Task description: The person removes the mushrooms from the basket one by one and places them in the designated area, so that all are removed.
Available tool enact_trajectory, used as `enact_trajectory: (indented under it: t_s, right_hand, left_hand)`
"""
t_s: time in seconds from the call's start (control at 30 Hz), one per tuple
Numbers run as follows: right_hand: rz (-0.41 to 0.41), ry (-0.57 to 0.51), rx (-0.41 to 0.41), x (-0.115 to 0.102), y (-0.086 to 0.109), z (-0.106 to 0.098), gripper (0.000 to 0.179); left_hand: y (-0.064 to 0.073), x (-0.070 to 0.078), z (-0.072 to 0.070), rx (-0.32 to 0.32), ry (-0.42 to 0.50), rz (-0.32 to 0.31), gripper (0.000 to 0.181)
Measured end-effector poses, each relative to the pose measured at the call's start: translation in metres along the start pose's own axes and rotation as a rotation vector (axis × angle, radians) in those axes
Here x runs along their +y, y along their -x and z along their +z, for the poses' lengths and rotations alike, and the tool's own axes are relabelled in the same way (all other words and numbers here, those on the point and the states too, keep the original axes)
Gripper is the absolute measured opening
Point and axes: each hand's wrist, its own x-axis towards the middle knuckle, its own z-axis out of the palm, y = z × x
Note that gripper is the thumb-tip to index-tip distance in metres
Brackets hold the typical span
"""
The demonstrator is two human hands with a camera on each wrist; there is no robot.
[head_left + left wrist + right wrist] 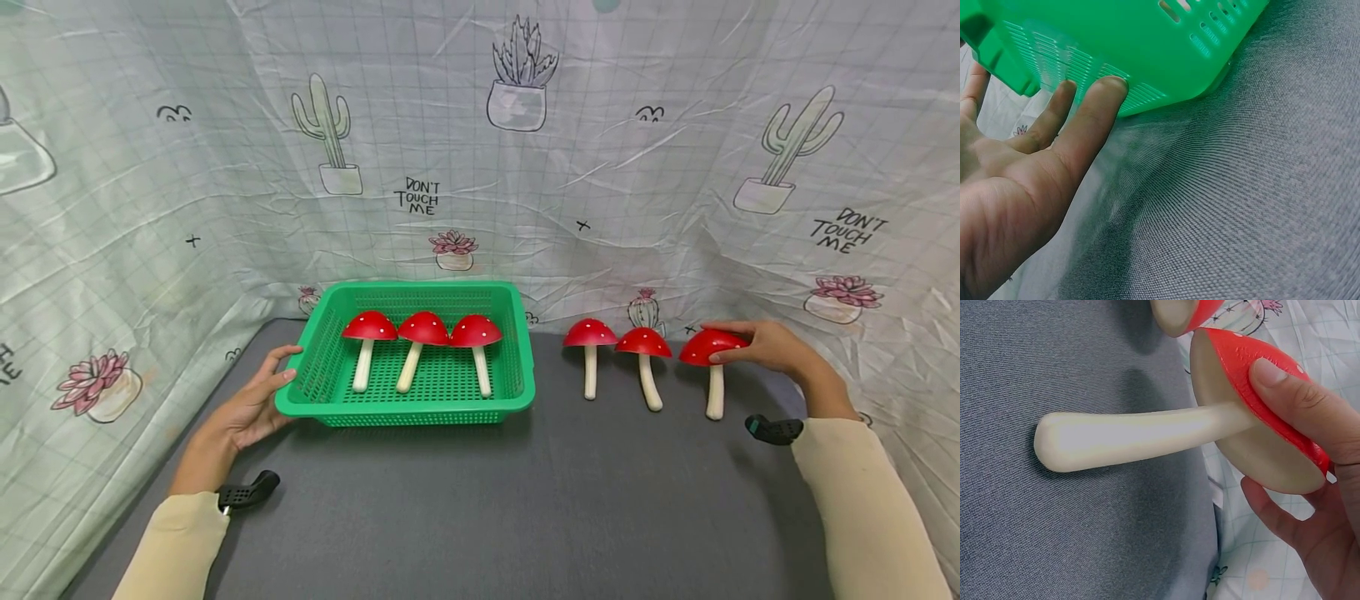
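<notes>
At the right, my right hand point(772, 343) grips the red, white-dotted cap of a toy mushroom point(715, 392). In the right wrist view the thumb point(1270, 374) presses on the cap, and the pale stem point(1129, 439) points away with its end at the dark surface. My left hand point(253, 408) is at the left side of a green plastic basket point(412, 407). Its fingers are fairly straight, and in the left wrist view fingertips point(1112, 85) touch the slotted wall. Inside the basket lie three similar mushrooms, a left one point(364, 362), a middle one point(411, 365) and a right one point(481, 367).
Between the basket and my right hand lie two more toy mushrooms, one straight-stemmed point(590, 371) and one with a bent stem point(649, 379). A dark grey cloth-like surface point(480, 508) lies beneath everything. White printed fabric point(600, 192) hangs behind and along both sides.
</notes>
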Motion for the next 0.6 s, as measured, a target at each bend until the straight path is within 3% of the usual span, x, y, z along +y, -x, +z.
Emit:
enact_trajectory:
  t_s: [0.6]
  right_hand:
    - [0.013,-0.010,-0.013,-0.0022,-0.0042,0.0050,0.085]
  left_hand:
    - [0.0003,-0.0001,0.0002,-0.013,-0.003,0.001,0.036]
